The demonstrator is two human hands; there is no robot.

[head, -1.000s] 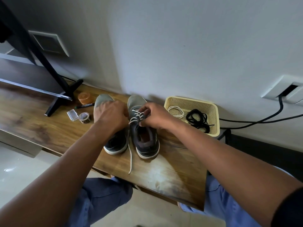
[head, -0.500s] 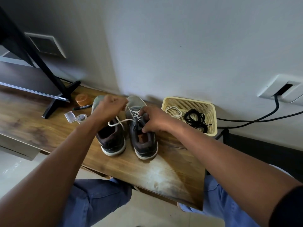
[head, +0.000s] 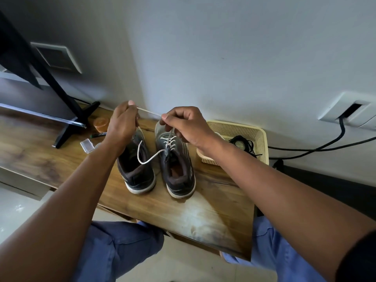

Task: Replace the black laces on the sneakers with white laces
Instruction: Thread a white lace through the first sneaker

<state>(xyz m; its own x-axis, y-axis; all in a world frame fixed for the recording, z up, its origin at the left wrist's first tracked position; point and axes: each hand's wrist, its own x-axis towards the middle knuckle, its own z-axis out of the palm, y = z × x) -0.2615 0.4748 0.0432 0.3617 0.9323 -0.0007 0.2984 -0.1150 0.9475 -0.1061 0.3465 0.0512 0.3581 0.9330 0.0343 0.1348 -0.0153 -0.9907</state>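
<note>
Two grey sneakers stand side by side on a wooden bench (head: 203, 216), toes toward the wall, heels toward the seated person. The right sneaker (head: 176, 165) has a white lace (head: 169, 140) crossed through its lower eyelets; its upper eyelets nearest the ankle opening look unthreaded. The left sneaker (head: 135, 169) shows no lacing that can be made out, as the forearm covers its front.

Both hands are raised above the toes. The left hand (head: 123, 124) has its grip closed, thumb and fingers pinching one end of the white lace. The right hand (head: 184, 124) likewise pinches the lace between thumb and forefinger. A short stretch of lace runs taut between the two hands. From the right hand the lace drops to the shoe's eyelets, and a slack loop hangs from the left hand across the left sneaker's opening to the right sneaker.

Left of the shoes lie a small orange jar (head: 100, 123), a dark marker (head: 98, 135) and a clear little box (head: 87, 146), beside the black foot of a stand (head: 67, 137). Right of the shoes, just beside the right wrist, sits a cream plastic basket (head: 262, 139). Inside it a tangle of black laces (head: 243, 142) is visible; the wrist hides the basket's near left corner. Black cables (head: 317, 148) run along the wall behind.
</note>
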